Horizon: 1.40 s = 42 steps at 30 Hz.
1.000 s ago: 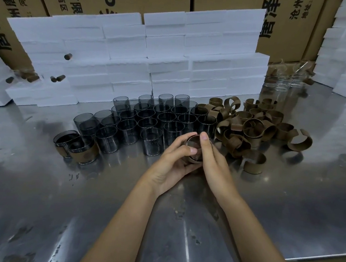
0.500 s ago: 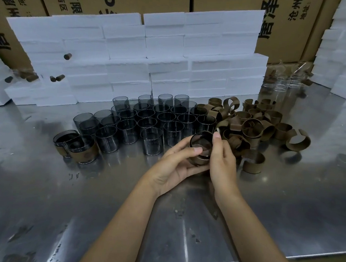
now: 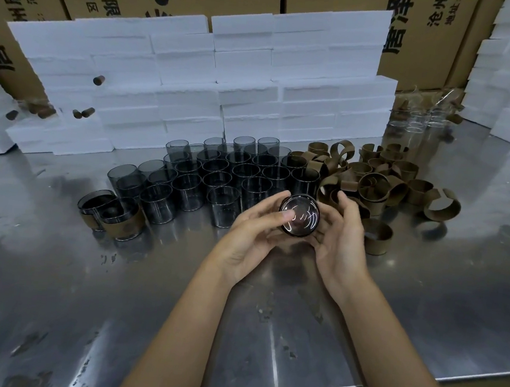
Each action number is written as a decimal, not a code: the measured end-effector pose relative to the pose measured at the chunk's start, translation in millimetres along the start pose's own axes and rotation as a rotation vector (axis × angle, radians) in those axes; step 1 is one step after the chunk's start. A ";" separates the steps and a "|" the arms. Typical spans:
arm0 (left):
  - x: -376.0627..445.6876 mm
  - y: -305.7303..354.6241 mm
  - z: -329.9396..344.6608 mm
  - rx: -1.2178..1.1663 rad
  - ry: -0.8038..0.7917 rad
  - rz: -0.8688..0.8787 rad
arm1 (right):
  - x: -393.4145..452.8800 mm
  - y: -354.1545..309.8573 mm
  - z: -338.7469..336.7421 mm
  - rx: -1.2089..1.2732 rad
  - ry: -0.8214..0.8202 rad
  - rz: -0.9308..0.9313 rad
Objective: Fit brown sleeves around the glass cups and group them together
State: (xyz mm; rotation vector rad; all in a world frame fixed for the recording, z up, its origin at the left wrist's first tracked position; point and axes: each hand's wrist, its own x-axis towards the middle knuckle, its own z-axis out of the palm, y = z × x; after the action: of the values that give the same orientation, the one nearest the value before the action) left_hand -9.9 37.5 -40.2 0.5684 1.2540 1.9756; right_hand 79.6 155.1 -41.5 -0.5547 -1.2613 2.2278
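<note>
I see the glass cup point(image 3: 299, 216) held up above the worktop point(image 3: 267, 318), tipped so one round end faces me. I think it is tipped like that so the brown sleeve around it can be slid and checked; only a dark edge of the sleeve shows, so I cannot tell how far on it is. My left hand point(image 3: 255, 233) has its grip curled round the cup's left side, thumb on the glass face. My right hand point(image 3: 340, 238) cups the other side, fingers bent against it.

Just behind stand the bare cups point(image 3: 234, 173) in tight rows, near for grabbing. The loose sleeves point(image 3: 372, 179) lie heaped to their right, by my right hand. Two finished cups point(image 3: 113, 215) sit together far left, where I guess this one goes next.
</note>
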 end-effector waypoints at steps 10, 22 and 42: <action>-3.8 -2.5 13.0 0.144 0.041 -0.084 | -0.5 3.8 1.4 -0.056 0.066 0.054; -2.1 -13.8 26.9 0.171 0.419 0.059 | -2.3 17.0 23.3 -0.057 0.072 -0.003; -2.3 -12.5 19.8 0.451 0.075 -0.011 | 5.4 9.4 6.3 -0.089 0.413 -0.358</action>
State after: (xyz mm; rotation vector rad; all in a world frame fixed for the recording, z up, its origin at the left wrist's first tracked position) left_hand 9.3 50.7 -42.9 0.7048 1.7627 1.7202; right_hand 69.5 150.1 -47.2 -0.7163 -1.1393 1.6663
